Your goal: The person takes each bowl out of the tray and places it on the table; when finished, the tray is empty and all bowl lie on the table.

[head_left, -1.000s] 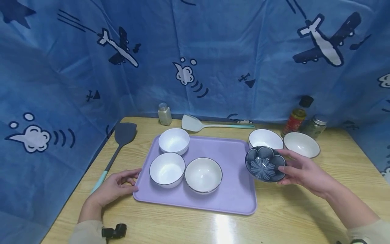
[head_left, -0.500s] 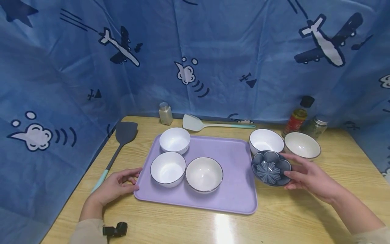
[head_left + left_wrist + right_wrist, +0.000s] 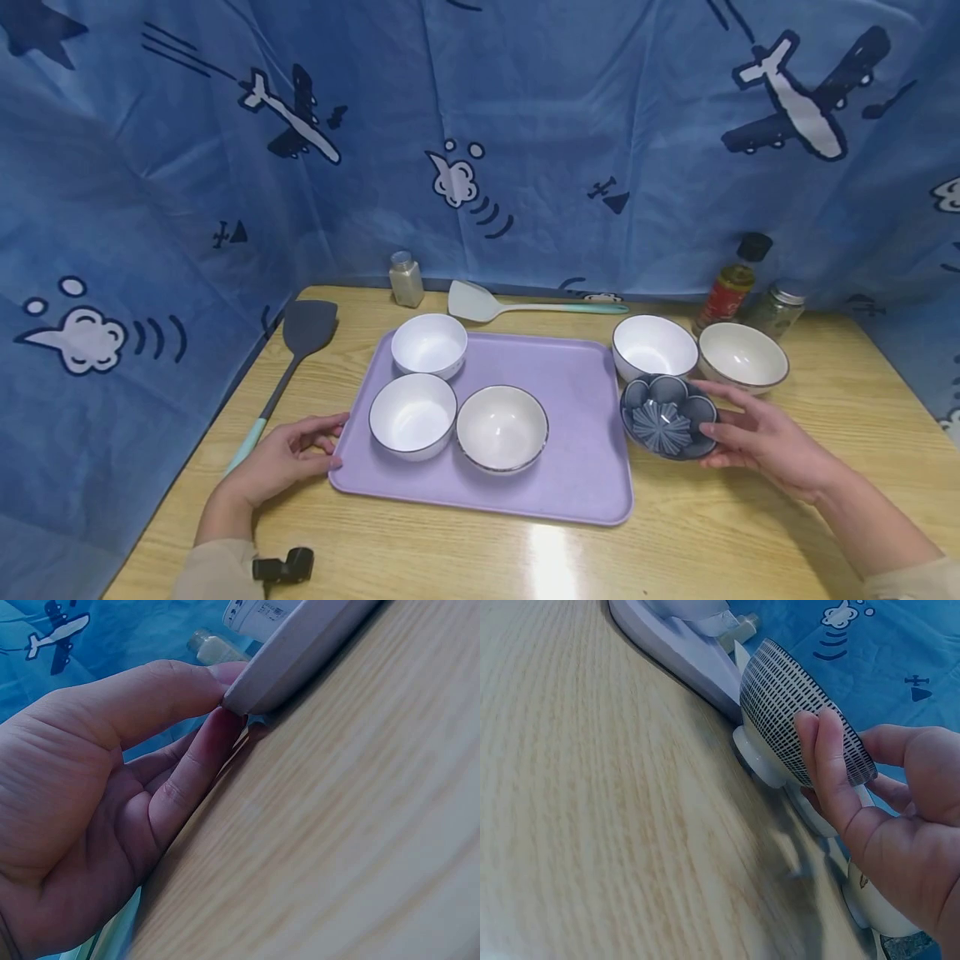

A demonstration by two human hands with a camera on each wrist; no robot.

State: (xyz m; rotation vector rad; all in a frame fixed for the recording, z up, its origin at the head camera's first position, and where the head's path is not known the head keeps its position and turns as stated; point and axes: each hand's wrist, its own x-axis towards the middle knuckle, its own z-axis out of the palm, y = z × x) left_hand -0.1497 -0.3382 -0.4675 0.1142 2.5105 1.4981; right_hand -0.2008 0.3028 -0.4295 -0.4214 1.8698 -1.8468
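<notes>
The right hand [image 3: 772,437] grips the right side of a dark blue patterned bowl [image 3: 667,417] just off the tray's right edge. In the right wrist view, this bowl [image 3: 791,705] shows a checked outer wall and a white foot close to the wood, with thumb and fingers on its rim and side. The left hand [image 3: 281,458] pinches the left edge of the purple tray [image 3: 577,433]; in the left wrist view, thumb and finger hold the tray's rim [image 3: 285,667]. Two white bowls [image 3: 412,417] and a cream bowl [image 3: 502,429] stand on the tray.
Behind the blue bowl stand a white bowl [image 3: 654,346] and a cream bowl [image 3: 742,357]. An oil bottle [image 3: 727,292] and a jar [image 3: 776,308] are at the back right, another jar [image 3: 406,282] at the back. Spatulas [image 3: 307,325] lie left and behind the tray.
The right hand and the blue bowl have moved slightly right and toward the person, lower beside the tray. The left hand keeps its place on the tray edge.
</notes>
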